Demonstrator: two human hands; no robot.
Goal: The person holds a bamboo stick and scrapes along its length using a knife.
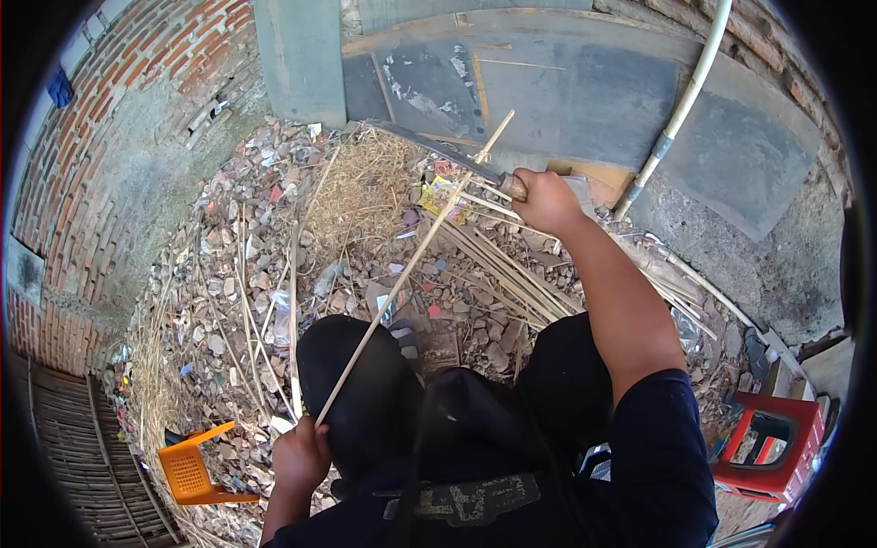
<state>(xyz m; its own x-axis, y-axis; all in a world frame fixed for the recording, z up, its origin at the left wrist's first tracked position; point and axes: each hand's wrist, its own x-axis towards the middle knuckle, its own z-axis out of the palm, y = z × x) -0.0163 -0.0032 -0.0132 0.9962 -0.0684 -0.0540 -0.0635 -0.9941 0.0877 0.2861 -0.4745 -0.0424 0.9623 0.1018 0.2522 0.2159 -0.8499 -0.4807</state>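
Observation:
My left hand (300,455) is closed around the lower end of a long, pale bamboo strip (393,294). The strip slants up across my left knee, away from me. My right hand (551,203) grips the wooden handle of a machete (429,144), its long dark blade pointing to the left. Blade and strip cross near the strip's far end, where a small curl of shaving shows; whether the edge is cutting in, I cannot tell. Beneath my right forearm lies a bundle of similar bamboo strips (512,269).
Rubble and litter cover the ground, with a heap of fine shavings (358,187) ahead. More thin strips (247,310) lie at left. An orange plastic chair (196,466) stands at lower left, a red plastic crate (775,447) at right. A pipe (681,114) leans by grey panels (585,96).

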